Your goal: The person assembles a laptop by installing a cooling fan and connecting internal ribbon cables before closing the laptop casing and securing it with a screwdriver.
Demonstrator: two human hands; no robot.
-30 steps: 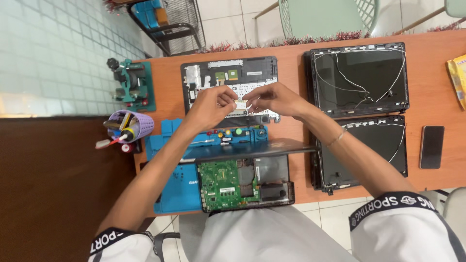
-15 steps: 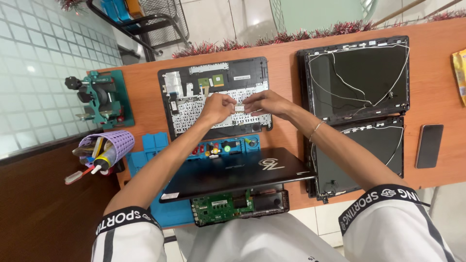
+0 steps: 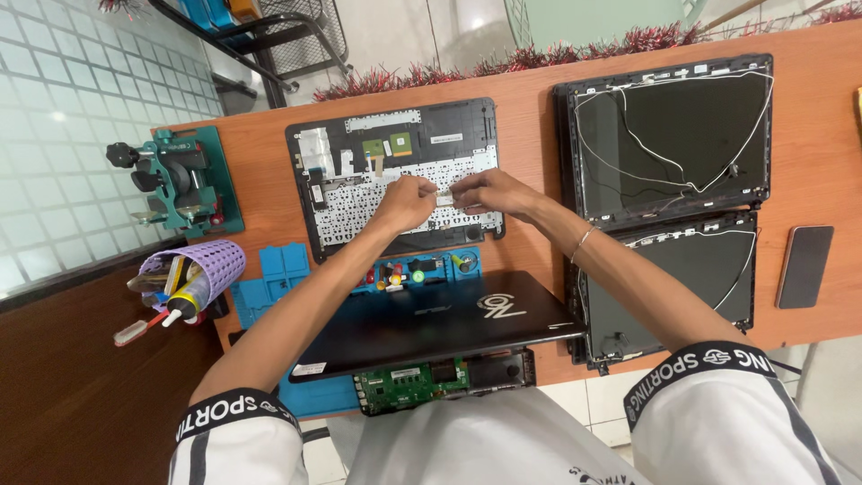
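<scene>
Head view: both hands meet over the underside of a laptop keyboard panel (image 3: 395, 175) that lies face down near the far edge of the orange tabletop (image 3: 530, 108); the left hand (image 3: 404, 205) is curled into a loose fist, fingertips pressed down on the white backing of the keys; the right hand (image 3: 489, 191) sits just beside it, fingers pinched on something small and pale at the same spot, though what it is cannot be made out; the two hands are close together, almost touching; a thin bracelet (image 3: 584, 241) circles the right wrist.

Nearer the person, a closed black laptop lid (image 3: 431, 328) lies across a blue work mat (image 3: 283, 274), and a green circuit board (image 3: 413, 384) juts out from under it at the near edge of the tabletop; small coloured parts sit in the mat's tray just beyond the lid.

Toward the right edge lie two open screen shells, a larger one (image 3: 669, 135) by the far edge with thin white wires looping over it, and a smaller one (image 3: 669, 283) touching its near side; a dark phone (image 3: 804, 265) lies face down near the right edge.

At the left edge stands a teal clamp fixture (image 3: 184, 180); beside it, a purple mesh cup (image 3: 211, 269) holds tools and a brush.
</scene>
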